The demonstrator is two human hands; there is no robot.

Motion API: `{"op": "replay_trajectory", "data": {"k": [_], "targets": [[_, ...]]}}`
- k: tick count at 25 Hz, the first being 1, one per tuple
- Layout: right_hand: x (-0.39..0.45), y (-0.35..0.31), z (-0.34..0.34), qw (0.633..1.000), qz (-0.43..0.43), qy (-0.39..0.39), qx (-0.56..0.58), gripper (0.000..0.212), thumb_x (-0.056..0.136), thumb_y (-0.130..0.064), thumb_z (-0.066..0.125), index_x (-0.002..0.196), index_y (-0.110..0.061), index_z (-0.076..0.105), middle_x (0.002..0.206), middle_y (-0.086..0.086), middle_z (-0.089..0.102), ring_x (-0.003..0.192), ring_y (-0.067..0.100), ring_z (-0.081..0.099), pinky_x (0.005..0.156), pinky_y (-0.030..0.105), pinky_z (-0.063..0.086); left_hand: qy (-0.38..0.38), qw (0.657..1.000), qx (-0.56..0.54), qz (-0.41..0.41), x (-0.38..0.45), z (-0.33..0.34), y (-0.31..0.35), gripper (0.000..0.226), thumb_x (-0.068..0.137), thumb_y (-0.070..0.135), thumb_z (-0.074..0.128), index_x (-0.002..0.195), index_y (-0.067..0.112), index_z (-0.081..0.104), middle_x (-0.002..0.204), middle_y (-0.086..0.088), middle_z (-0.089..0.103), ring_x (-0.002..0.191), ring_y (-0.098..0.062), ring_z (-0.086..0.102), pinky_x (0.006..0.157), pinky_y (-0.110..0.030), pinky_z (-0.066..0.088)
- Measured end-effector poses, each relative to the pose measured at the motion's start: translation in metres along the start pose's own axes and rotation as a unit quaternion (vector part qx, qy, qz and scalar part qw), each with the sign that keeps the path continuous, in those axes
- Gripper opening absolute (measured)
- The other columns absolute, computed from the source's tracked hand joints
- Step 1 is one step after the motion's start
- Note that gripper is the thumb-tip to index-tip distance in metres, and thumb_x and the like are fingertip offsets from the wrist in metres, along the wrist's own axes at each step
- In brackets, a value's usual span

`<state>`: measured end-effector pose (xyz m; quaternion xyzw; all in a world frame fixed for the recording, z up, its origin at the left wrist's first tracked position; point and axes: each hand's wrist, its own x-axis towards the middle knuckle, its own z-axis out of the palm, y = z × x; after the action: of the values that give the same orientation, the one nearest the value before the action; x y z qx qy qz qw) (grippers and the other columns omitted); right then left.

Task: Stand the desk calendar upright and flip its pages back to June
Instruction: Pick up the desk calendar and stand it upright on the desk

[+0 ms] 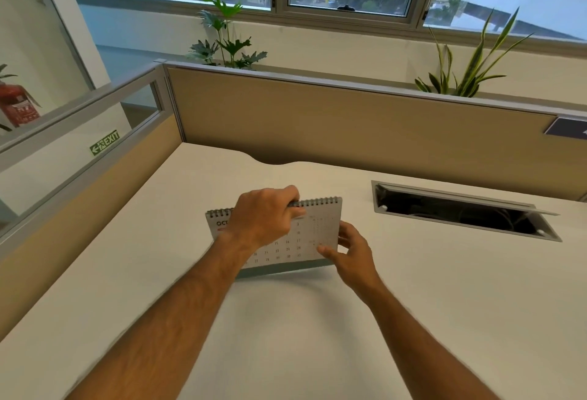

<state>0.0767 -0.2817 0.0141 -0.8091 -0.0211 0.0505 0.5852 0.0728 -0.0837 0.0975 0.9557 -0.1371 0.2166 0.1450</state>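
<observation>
A spiral-bound desk calendar (pixel 320 225) stands upright on the white desk (pixel 444 288), slightly tilted, its grey base touching the surface. The facing page begins with "OCT" and shows a grid of dates. My left hand (pixel 265 220) reaches over the front and grips the wire binding at the top middle, hiding much of the page. My right hand (pixel 351 252) holds the calendar's lower right corner, thumb on the front of the page and fingers behind the right edge.
An open cable tray (pixel 460 210) with a raised lid is cut into the desk at the right. Beige partition panels (pixel 317 120) close the back and left sides. Potted plants (pixel 227 37) stand behind the partition under the windows.
</observation>
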Motion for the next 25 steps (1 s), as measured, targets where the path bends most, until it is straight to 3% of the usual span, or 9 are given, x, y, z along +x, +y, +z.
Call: {"op": "replay_trajectory", "data": {"k": [2,5,8,11,13,15,16,19,25], "targets": [[0.002,0.007,-0.008,1.0,0.0,0.012,0.007,0.031,0.088,-0.017,0.071,0.116,-0.02,0.058,0.115,-0.001,0.067,0.104,0.023,0.065,0.086,0.035,0.058,-0.006,0.999,-0.01,0.036,0.001,0.007,0.003,0.023,0.088,0.047,0.053,0.087,0.024,0.053,0.075,0.002,0.071,0.052,-0.014,0.053,0.055,-0.022,0.049],[-0.001,0.012,-0.015,0.997,-0.002,0.002,0.073,0.013,0.093,-0.018,0.064,0.106,-0.015,0.062,0.107,0.001,0.071,0.101,0.027,0.068,0.079,0.031,0.061,0.004,0.999,-0.047,0.024,0.0,0.015,0.002,0.025,0.087,0.051,0.051,0.09,0.027,0.053,0.081,0.002,0.073,0.056,-0.013,0.056,0.059,-0.022,0.052],[-0.004,0.006,-0.019,0.994,-0.015,0.014,0.108,0.013,0.093,-0.022,0.063,0.104,-0.016,0.064,0.102,0.0,0.074,0.091,0.025,0.072,0.07,0.028,0.061,0.034,0.995,-0.082,-0.04,0.004,0.012,-0.001,0.035,0.082,0.058,0.056,0.104,0.03,0.055,0.102,0.004,0.069,0.084,-0.009,0.057,0.081,-0.031,0.052],[-0.001,0.001,-0.026,0.986,0.005,0.046,0.163,0.013,0.092,-0.021,0.065,0.104,-0.016,0.066,0.099,-0.001,0.076,0.087,0.02,0.075,0.069,0.028,0.061,0.173,0.953,-0.175,-0.175,-0.006,0.01,-0.008,0.045,0.08,0.05,0.065,0.118,0.029,0.051,0.125,0.004,0.055,0.107,-0.004,0.04,0.092,-0.031,0.04],[0.004,0.0,-0.033,0.976,0.034,0.07,0.204,0.013,0.092,-0.019,0.065,0.105,-0.016,0.066,0.101,0.0,0.076,0.089,0.021,0.075,0.073,0.034,0.062,0.254,0.887,-0.252,-0.292,-0.023,0.017,-0.013,0.038,0.083,0.046,0.063,0.115,0.027,0.051,0.123,0.003,0.056,0.11,-0.008,0.046,0.09,-0.031,0.043],[0.01,0.0,-0.04,0.965,0.064,0.097,0.236,0.014,0.092,-0.019,0.065,0.106,-0.016,0.065,0.104,0.0,0.075,0.091,0.023,0.074,0.077,0.039,0.062,0.244,0.81,-0.36,-0.394,-0.04,0.03,-0.012,0.026,0.087,0.045,0.06,0.103,0.025,0.058,0.108,0.003,0.064,0.102,-0.016,0.06,0.076,-0.029,0.052],[0.012,0.001,-0.043,0.96,0.074,0.108,0.246,0.014,0.092,-0.019,0.065,0.106,-0.016,0.065,0.105,0.001,0.075,0.092,0.023,0.073,0.077,0.04,0.062,0.221,0.787,-0.392,-0.421,-0.047,0.037,-0.008,0.02,0.088,0.041,0.06,0.095,0.023,0.062,0.097,0.004,0.067,0.095,-0.018,0.065,0.067,-0.023,0.053],[0.014,0.005,-0.051,0.956,0.085,0.119,0.253,0.011,0.092,-0.017,0.066,0.103,-0.017,0.066,0.106,0.003,0.074,0.093,0.025,0.072,0.079,0.041,0.061,0.204,0.774,-0.408,-0.44,-0.062,0.054,0.002,0.008,0.087,0.027,0.065,0.084,0.021,0.069,0.083,0.009,0.069,0.083,-0.015,0.068,0.054,-0.008,0.049],[0.011,0.014,-0.06,0.958,0.086,0.124,0.243,0.01,0.091,-0.017,0.066,0.1,-0.02,0.066,0.104,0.002,0.075,0.092,0.025,0.073,0.074,0.038,0.061,0.192,0.778,-0.405,-0.44,-0.068,0.065,0.005,0.009,0.083,0.024,0.072,0.089,0.018,0.074,0.087,0.003,0.073,0.079,-0.01,0.069,0.063,-0.019,0.055]]}}
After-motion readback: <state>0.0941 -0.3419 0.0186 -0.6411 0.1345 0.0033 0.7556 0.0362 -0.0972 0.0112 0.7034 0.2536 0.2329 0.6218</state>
